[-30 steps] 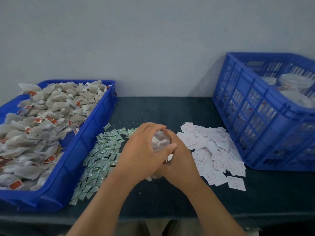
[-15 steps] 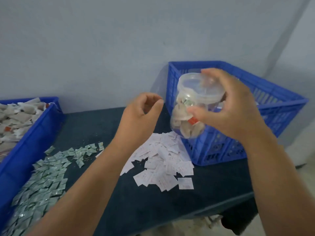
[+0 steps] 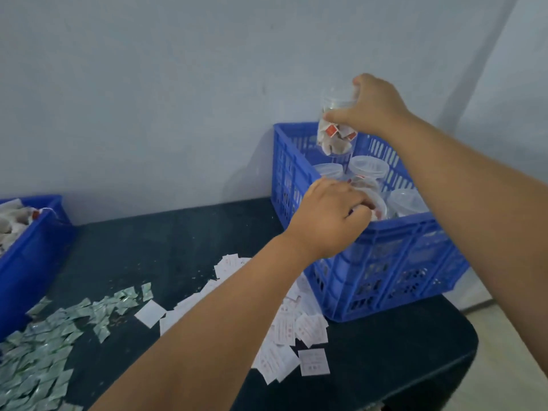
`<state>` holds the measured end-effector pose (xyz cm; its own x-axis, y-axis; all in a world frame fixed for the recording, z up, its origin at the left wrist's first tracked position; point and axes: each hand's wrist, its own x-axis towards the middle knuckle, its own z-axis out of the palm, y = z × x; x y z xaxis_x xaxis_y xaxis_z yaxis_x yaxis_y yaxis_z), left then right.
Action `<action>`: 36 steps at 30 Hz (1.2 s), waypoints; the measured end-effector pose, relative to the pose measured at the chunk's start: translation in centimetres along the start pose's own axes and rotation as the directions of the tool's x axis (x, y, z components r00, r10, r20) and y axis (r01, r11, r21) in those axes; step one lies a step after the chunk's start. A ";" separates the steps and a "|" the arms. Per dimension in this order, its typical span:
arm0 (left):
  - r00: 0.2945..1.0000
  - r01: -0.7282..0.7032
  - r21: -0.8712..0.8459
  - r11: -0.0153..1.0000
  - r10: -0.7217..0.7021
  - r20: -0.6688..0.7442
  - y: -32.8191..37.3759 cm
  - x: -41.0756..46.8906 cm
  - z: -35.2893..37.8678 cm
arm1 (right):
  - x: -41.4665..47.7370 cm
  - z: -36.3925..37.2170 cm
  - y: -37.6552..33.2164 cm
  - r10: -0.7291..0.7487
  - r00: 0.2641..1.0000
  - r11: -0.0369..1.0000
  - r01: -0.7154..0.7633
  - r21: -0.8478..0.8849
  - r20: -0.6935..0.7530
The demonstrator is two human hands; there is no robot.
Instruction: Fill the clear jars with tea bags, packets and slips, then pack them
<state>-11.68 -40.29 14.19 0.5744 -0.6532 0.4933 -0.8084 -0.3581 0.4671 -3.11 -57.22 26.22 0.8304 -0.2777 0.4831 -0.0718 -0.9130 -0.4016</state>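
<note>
over the blue crate (image 3: 400,262), right hand (image 3: 373,108) grips a filled jar (image 3: 336,137) by its top, ready to pack i'd guess. left hand (image 3: 329,215) curls among the jars (image 3: 367,166) already in there, can't tell if it's holding one. heaps of packets (image 3: 44,351) and slips (image 3: 290,330) left on the table (image 3: 178,247).

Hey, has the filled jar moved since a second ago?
Yes. The filled jar went from left of the paper slips, rightward and up; the right hand now holds it above the blue crate.

Tea-bag-filled clear jar (image 3: 336,140), lidded, upright, above blue crate (image 3: 400,262)
</note>
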 end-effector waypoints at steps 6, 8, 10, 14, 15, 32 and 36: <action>0.999 0.019 -0.113 0.993 -0.022 -0.024 -0.6 0.2 0.6 | 3.1 4.6 1.1 0.128 0.987 0.991 -0.125 -0.041 0.098; 0.999 0.031 -0.131 0.991 -0.035 -0.034 -0.6 0.2 0.9 | 3.3 5.7 1.2 0.154 0.980 0.987 -0.148 -0.058 0.123; 0.998 0.031 -0.148 0.989 -0.039 -0.052 -0.6 0.1 1.0 | 3.1 6.7 1.2 0.162 0.975 0.983 -0.145 -0.111 0.154; 0.998 0.039 -0.145 0.989 -0.047 -0.053 -0.4 0.0 1.0 | 2.4 8.4 1.9 0.168 0.944 0.967 -0.102 -0.234 0.283; 0.998 0.041 -0.141 0.989 -0.048 -0.046 -0.3 0.0 0.9 | 2.2 8.6 2.1 0.165 0.926 0.964 -0.079 -0.254 0.339; 0.988 -0.023 -0.153 0.988 0.000 -0.154 -0.2 0.1 0.8 | 2.7 11.7 1.6 -0.012 0.854 0.922 0.211 -0.326 0.520; 0.991 -0.019 -0.146 0.989 0.000 -0.131 -0.1 0.0 0.9 | 3.3 11.9 2.3 0.006 0.802 0.939 0.201 -0.279 0.597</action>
<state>-11.70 -40.85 13.43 0.5866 -0.5602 0.5849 -0.7917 -0.2447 0.5597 6.05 -56.64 17.61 0.9956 -0.0495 -0.0794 -0.0546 -0.9965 -0.0631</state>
